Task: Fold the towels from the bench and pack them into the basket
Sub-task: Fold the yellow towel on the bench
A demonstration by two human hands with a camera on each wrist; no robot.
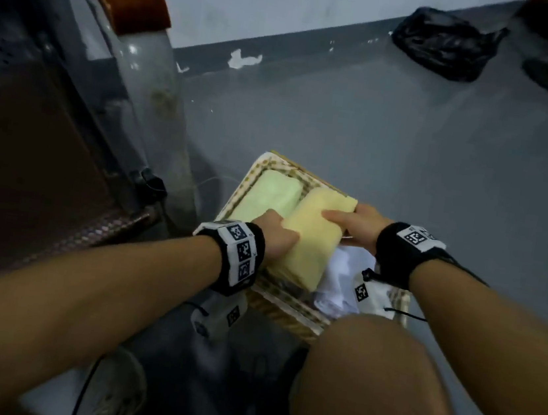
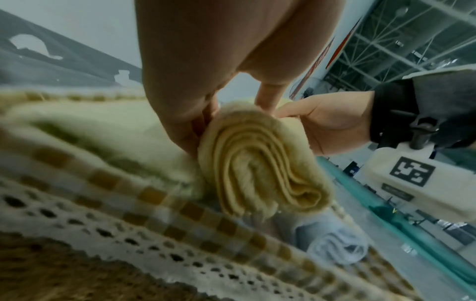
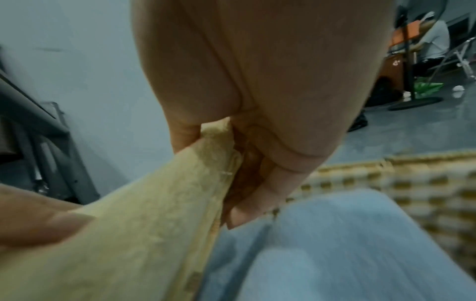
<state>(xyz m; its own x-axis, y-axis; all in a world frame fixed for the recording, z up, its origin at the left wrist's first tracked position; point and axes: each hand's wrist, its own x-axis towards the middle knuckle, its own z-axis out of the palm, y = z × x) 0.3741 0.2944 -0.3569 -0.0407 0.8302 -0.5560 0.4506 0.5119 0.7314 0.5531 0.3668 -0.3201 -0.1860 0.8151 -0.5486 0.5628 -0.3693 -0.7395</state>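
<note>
Grey floor point(image 1: 409, 162), basket point(image 1: 283, 306) at 6 o'clock; both hands point(image 1: 278, 230) point(image 1: 365, 227) clamped round soft, squashy yellow towel point(image 1: 310, 236), best gripped along its long sides.

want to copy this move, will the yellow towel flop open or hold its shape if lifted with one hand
Probably soft, not stiff: the yellow towel sags where the left hand and right hand hold it. Its end shows loose rolled layers in the left wrist view, so one hand might let it unroll. Likely light.
</note>
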